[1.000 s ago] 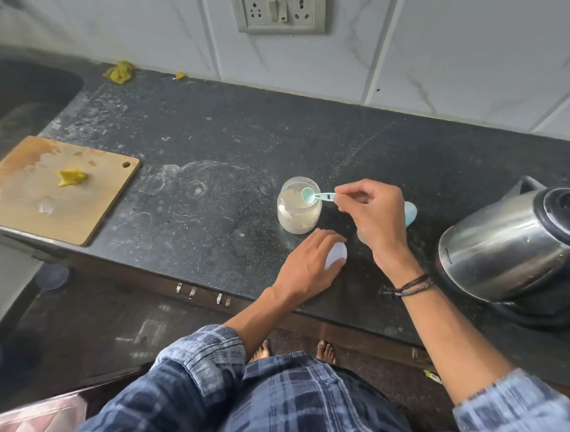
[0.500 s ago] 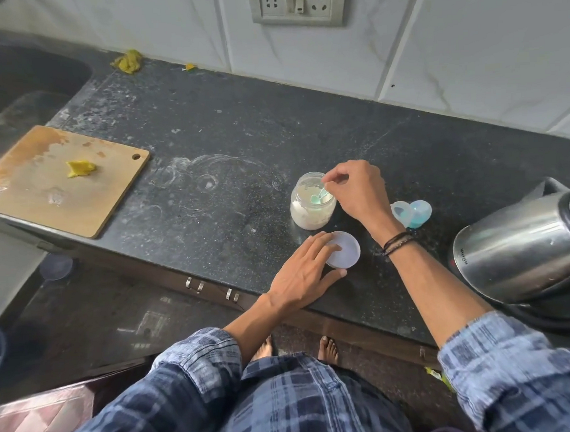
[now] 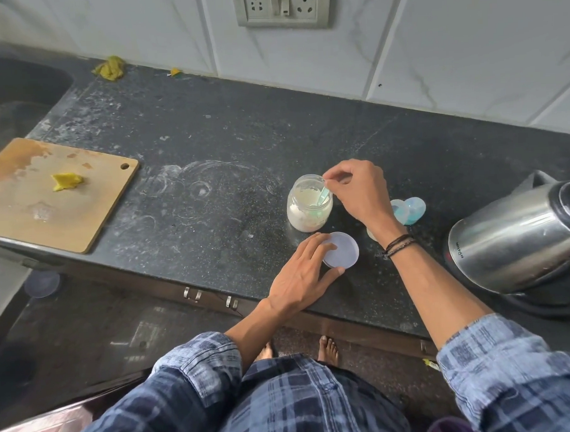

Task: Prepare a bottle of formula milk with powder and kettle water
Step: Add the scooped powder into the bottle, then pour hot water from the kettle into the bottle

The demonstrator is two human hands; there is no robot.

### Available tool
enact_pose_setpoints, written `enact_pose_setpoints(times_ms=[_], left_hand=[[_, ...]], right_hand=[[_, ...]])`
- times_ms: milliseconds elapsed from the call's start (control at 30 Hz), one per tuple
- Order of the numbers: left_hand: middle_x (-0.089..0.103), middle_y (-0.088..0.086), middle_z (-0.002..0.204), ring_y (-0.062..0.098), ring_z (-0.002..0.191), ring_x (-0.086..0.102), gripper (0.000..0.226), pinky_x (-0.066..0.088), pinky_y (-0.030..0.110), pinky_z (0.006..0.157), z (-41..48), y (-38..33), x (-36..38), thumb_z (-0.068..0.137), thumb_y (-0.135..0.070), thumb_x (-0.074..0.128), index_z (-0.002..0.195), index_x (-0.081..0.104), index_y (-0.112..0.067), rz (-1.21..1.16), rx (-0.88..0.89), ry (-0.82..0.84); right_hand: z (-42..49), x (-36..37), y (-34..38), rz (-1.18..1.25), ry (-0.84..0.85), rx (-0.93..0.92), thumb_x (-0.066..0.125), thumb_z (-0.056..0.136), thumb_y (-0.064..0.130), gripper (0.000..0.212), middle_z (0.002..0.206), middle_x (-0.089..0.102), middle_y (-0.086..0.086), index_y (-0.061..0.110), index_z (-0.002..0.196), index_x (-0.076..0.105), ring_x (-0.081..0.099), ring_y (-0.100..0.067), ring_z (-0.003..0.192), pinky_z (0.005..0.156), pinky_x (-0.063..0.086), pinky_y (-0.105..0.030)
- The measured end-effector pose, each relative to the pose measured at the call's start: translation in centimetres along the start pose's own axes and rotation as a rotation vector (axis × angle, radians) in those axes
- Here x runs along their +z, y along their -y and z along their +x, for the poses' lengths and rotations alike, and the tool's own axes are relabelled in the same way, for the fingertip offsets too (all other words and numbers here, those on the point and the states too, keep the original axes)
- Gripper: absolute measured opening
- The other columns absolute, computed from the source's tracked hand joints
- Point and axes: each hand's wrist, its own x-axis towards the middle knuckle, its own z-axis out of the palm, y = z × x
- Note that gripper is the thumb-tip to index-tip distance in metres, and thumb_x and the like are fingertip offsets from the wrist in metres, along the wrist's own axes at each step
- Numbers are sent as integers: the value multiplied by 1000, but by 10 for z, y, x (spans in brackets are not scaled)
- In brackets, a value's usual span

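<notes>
1. A dark speckled stone surface point(image 3: 209, 147) runs along a white tiled wall point(image 3: 433, 46) with a socket plate point(image 3: 282, 7). A sink point(image 3: 10, 87) lies at its far left, and pale ring marks show near the middle.
2. An open jar of white powder point(image 3: 309, 211) stands upright near the front edge. The right hand point(image 3: 357, 193) is over its mouth, its fingers point(image 3: 332, 176) curled and pinching the handle of a pale green scoop point(image 3: 323, 196) whose bowl is down inside the jar.
3. The left hand point(image 3: 304, 273) rests just in front of the jar, its fingers point(image 3: 321, 247) nearly straight and lying on the flat round lid point(image 3: 342, 249), thumb by the lid's near rim.
4. Pale blue bottle parts point(image 3: 409, 208) lie behind the right wrist, partly hidden by it.
5. A steel kettle point(image 3: 519, 238) stands on its base at the right, well apart from the jar.
6. At the left a wooden cutting board point(image 3: 54, 193) carries a yellow scrap point(image 3: 67, 181), and a yellow cloth point(image 3: 109, 68) lies by the wall.
</notes>
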Motion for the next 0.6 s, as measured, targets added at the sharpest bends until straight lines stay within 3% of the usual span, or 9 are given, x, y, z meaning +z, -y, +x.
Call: enact_pose_setpoints(times_ms=[200, 333, 467, 600], left_hand=[[47, 6, 152, 23, 145, 36, 44, 34, 37, 119, -1, 1, -1, 102, -43, 61, 130, 55, -10, -32, 8, 1], [48, 7, 152, 24, 144, 38, 41, 34, 37, 118, 1, -2, -1, 101, -39, 64, 129, 56, -10, -66, 25, -9], [49, 5, 151, 23, 145, 38, 40, 25, 23, 120, 8, -14, -2, 100, -36, 67, 129, 56, -11, -114, 74, -13], [48, 3, 151, 21, 146, 36, 44, 18, 16, 120, 26, -39, -3, 99, -35, 69, 134, 56, -12, -178, 63, -19]], right_hand=[[-14, -16, -2, 76, -112, 76, 77, 93, 14, 8, 97, 77, 3, 14, 100, 81, 70, -8, 81, 80, 61, -29], [-33, -34, -7, 146, -177, 135, 75, 91, 12, 8, 88, 74, 10, 16, 95, 81, 72, -9, 77, 74, 58, -22], [-54, -59, -21, 229, -277, 200, 75, 87, 14, 13, 82, 75, 17, 27, 86, 80, 71, -5, 74, 70, 52, -15], [-76, -89, -37, 267, -356, 252, 74, 87, 15, 13, 84, 77, 9, 27, 87, 80, 70, -8, 73, 73, 58, -31]])
